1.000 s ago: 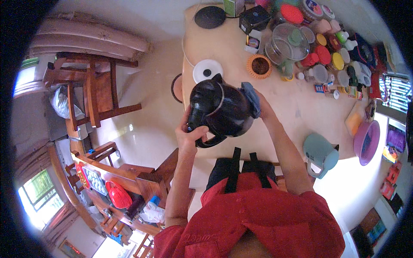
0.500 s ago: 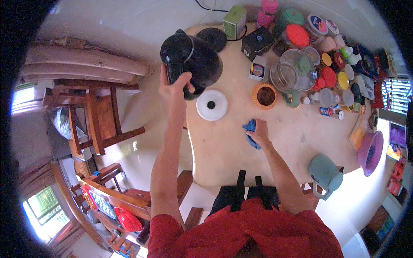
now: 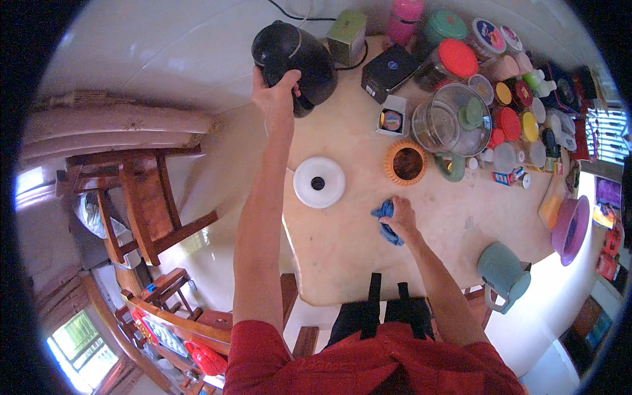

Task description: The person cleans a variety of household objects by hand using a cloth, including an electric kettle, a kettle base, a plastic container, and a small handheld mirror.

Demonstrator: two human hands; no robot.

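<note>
A black kettle [image 3: 315,72] is at the table's far left, near the wall, with my left hand [image 3: 276,95] closed around its handle. The round black base seen there earlier is hidden behind it; I cannot tell whether the kettle touches it. My right hand [image 3: 401,216] grips a crumpled blue cloth [image 3: 388,227] on the tabletop [image 3: 355,257]. Between my arms lies a white disc [image 3: 329,183] with a black centre. Just beyond the cloth stands an orange scalloped pot [image 3: 390,172] with dark brown inside.
Several lidded jars [image 3: 459,58] crowd the back right, around a clear bowl [image 3: 431,125] and a green mug [image 3: 451,167]. A green box [image 3: 347,36] and black box [image 3: 388,69] stand by the wall. A teal jug [image 3: 501,270] sits at the right front edge, near a purple basin [image 3: 571,230].
My left hand has carried the kettle away from me toward the wall, over where the black base showed. My right hand still holds the cloth. The whole view has shifted slightly.
</note>
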